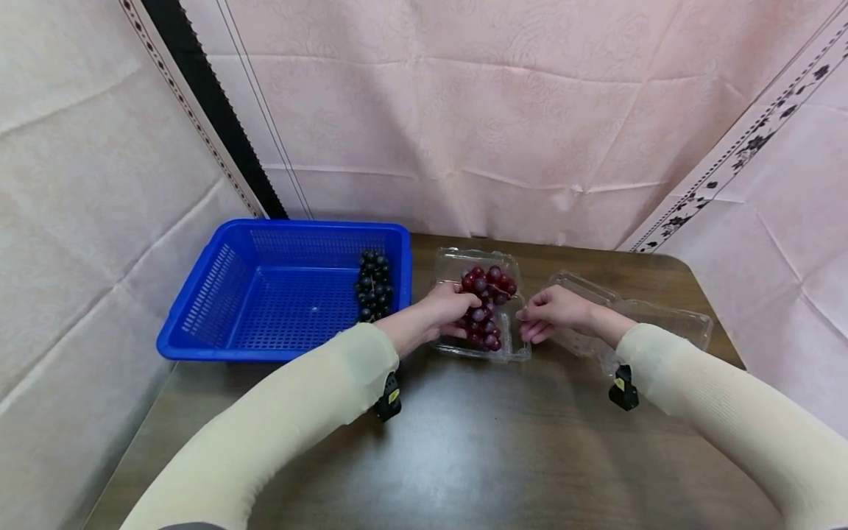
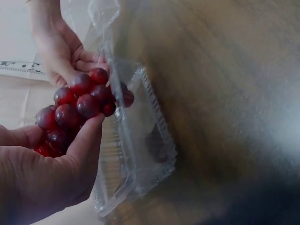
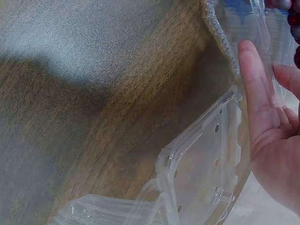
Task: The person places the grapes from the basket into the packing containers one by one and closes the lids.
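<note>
My left hand (image 1: 445, 308) grips a bunch of red grapes (image 1: 489, 285) over a clear plastic container (image 1: 506, 350) near the back of the table. In the left wrist view the thumb and fingers hold the grapes (image 2: 77, 105) from both sides. At the container's right side, my right hand (image 1: 553, 313) pinches the thin plastic rim. Seen from the right wrist, the thumb and fingers of this hand (image 3: 276, 136) lie on either side of the clear wall. Part of the container is hidden behind the grapes and hands.
To the left stands a blue perforated basket (image 1: 291, 294) with a bunch of black grapes (image 1: 374, 287) along its right wall. Another clear plastic container (image 1: 669, 316), its lid folded out, lies right of and partly behind the right hand. A patterned cloth (image 1: 497, 132) hangs behind the table.
</note>
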`<state>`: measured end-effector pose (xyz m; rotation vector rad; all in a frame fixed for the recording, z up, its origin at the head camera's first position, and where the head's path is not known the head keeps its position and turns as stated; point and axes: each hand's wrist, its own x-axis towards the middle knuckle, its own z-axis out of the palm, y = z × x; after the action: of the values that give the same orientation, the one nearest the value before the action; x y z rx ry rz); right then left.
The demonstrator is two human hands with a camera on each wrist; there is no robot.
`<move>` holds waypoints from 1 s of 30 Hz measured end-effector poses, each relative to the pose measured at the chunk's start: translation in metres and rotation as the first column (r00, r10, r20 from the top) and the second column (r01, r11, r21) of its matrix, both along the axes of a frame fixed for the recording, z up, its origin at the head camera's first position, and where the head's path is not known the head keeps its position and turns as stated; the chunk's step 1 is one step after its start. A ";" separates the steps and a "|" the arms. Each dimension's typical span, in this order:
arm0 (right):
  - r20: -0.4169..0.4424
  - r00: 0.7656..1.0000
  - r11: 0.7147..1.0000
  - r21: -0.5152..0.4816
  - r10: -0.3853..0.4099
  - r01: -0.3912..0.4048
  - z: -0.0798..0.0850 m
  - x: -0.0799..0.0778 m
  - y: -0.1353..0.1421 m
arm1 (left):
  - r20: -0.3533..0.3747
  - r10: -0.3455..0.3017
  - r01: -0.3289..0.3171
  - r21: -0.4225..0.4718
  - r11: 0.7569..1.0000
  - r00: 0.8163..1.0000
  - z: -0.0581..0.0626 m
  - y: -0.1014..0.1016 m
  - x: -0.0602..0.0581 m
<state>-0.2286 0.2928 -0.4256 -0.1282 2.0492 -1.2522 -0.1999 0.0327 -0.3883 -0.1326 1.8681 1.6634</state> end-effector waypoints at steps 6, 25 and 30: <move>-0.006 1.000 1.000 0.007 -0.011 0.011 -0.001 -0.001 -0.001 | -0.012 0.015 -0.015 -0.005 1.000 1.000 -0.008 0.004 0.003; -0.017 0.999 0.999 -0.017 -0.030 0.029 -0.005 -0.001 -0.004 | 0.073 0.114 -0.123 0.132 0.984 0.991 -0.010 0.003 0.015; -0.015 0.999 0.999 -0.023 -0.031 0.031 -0.004 -0.001 -0.004 | 0.075 0.182 -0.192 0.181 0.965 0.981 -0.010 0.007 0.021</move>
<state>-0.2294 0.2888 -0.4292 -0.1173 2.0575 -1.2973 -0.1793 0.0402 -0.3987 -0.2830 1.6894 1.9334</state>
